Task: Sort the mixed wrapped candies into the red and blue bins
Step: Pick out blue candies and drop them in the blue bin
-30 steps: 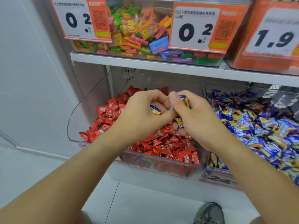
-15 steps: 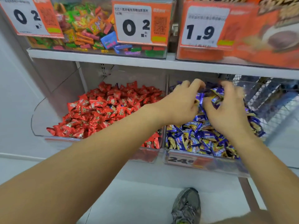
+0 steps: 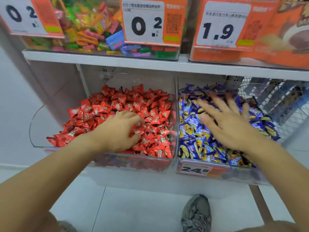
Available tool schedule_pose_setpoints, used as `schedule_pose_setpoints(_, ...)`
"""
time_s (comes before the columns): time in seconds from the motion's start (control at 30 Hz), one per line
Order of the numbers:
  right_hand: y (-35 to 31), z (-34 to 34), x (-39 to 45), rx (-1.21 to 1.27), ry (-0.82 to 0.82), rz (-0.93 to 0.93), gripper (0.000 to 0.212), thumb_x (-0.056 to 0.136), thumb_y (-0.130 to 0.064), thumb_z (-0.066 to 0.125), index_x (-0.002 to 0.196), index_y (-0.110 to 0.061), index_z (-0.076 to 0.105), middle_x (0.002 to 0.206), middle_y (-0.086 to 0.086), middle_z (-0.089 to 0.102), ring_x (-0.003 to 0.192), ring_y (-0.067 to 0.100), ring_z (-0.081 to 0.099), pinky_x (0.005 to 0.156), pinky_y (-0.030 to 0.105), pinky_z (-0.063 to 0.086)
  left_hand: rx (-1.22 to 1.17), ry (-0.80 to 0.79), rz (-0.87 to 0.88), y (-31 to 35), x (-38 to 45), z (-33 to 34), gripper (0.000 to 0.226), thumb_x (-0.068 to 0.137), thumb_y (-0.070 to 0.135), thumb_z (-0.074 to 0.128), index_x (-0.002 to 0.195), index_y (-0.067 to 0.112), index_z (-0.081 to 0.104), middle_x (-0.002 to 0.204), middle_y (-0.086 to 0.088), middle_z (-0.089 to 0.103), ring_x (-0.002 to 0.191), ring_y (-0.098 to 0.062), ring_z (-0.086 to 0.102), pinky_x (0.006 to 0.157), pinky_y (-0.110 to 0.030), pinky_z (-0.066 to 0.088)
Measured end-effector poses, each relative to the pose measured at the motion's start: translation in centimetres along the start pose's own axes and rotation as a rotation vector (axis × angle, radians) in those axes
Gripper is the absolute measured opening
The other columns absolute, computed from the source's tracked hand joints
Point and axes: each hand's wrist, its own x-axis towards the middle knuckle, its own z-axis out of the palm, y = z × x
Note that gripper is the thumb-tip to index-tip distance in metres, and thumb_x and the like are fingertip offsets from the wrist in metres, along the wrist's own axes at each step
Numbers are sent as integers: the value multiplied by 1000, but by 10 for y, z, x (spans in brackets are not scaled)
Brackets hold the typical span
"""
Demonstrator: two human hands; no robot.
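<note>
red bin [image 3: 39, 129]: clear, piled with red wrapped candies [image 3: 127, 106], a few dark wrappers poking out at the back. blue bin [image 3: 217, 171] just beside it on the right, full of blue-and-gold candies [image 3: 192, 131]. left hand [image 3: 120, 131] on the red pile, fingers curled into the candies, can't tell if it's pinching one. right hand [image 3: 229, 124] over the blue pile, fingers spread, motion-blurred. upper shelf [image 3: 107, 61] holds a mixed-colour candy bin [image 3: 93, 30].

Glossy foil-like candy wrappers [image 3: 147, 121] fill clear smooth plastic bins [image 3: 174, 114]
</note>
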Motion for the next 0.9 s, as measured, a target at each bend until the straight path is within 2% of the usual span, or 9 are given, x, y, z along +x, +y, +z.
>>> schedule_pose_setpoints(0.1, -28, -15, 1, 55, 172, -70, 68, 92, -69, 13, 151, -42, 34, 159, 0, 29, 144, 36, 23, 117, 65, 15, 91, -150, -70, -24, -5, 4, 90, 68, 81, 12, 141, 39, 45, 159, 7, 27, 147, -27, 20, 119, -49, 21)
schedule_pose_setpoints(0.17, -65, -23, 2, 218, 331, -239, 53, 96, -54, 38, 136, -26, 58, 143, 1, 50, 134, 28, 41, 108, 58, 38, 129, -113, -55, -39, -8, 3, 89, 71, 84, 11, 134, 37, 53, 154, 8, 33, 143, -27, 27, 118, -47, 24)
schedule_pose_setpoints(0.23, -107, -21, 8, 303, 389, -407, 36, 94, -39, 53, 123, -21, 66, 128, -2, 59, 123, 21, 52, 101, 49, 45, 148, -86, -39, -51, -13, 1, 83, 74, 83, 13, 119, 35, 64, 139, 8, 45, 129, -22, 41, 111, -43, 34)
schedule_pose_setpoints(0.33, -159, -6, 27, 271, 211, -499, 30, 94, -33, 55, 120, -22, 64, 120, -2, 59, 114, 21, 57, 98, 43, 47, 131, -79, -46, -58, -20, -4, 78, 75, 81, 14, 111, 35, 66, 115, 7, 52, 109, -21, 48, 99, -41, 43)
schedule_pose_setpoints(0.5, -185, 10, 82, 34, -106, -286, 34, 88, -31, 68, 120, -21, 60, 117, 5, 58, 109, 26, 57, 91, 39, 49, 116, -84, -70, -68, -31, -12, 74, 75, 76, 12, 111, 36, 63, 102, 8, 54, 99, -20, 49, 92, -42, 46)
schedule_pose_setpoints(0.67, -192, 22, 108, -11, -404, -130, 90, 70, -24, 89, 146, -33, 41, 138, 8, 44, 116, 28, 57, 91, 31, 48, 182, -75, -132, -78, -41, -21, 47, 86, 66, 39, 107, 33, 66, 108, 8, 59, 105, -22, 49, 95, -38, 42)
schedule_pose_setpoints(0.77, -193, 32, 109, -11, -460, -165, 111, 63, -29, 94, 152, -42, 28, 139, 10, 38, 120, 33, 53, 97, 37, 49, 122, 102, -158, -71, -34, -28, 47, 83, 65, 43, 82, 27, 69, 90, 8, 62, 98, -21, 48, 86, -37, 39)
schedule_pose_setpoints(0.83, -191, 34, 109, 19, -427, -189, 99, 64, -26, 93, 146, -40, 39, 133, 7, 45, 117, 29, 55, 95, 37, 50, -57, 341, -113, -64, -21, -30, 40, 86, 54, 49, 68, 21, 63, 81, 5, 61, 89, -20, 50, 79, -36, 41)
schedule_pose_setpoints(0.9, -188, 34, 107, 24, -401, -216, 76, 68, -23, 91, 134, -35, 54, 130, 5, 57, 116, 25, 58, 96, 35, 50, -225, 424, -46, -55, -6, -27, 23, 90, 35, 58, 76, 17, 61, 84, 3, 60, 86, -17, 52, 78, -32, 41)
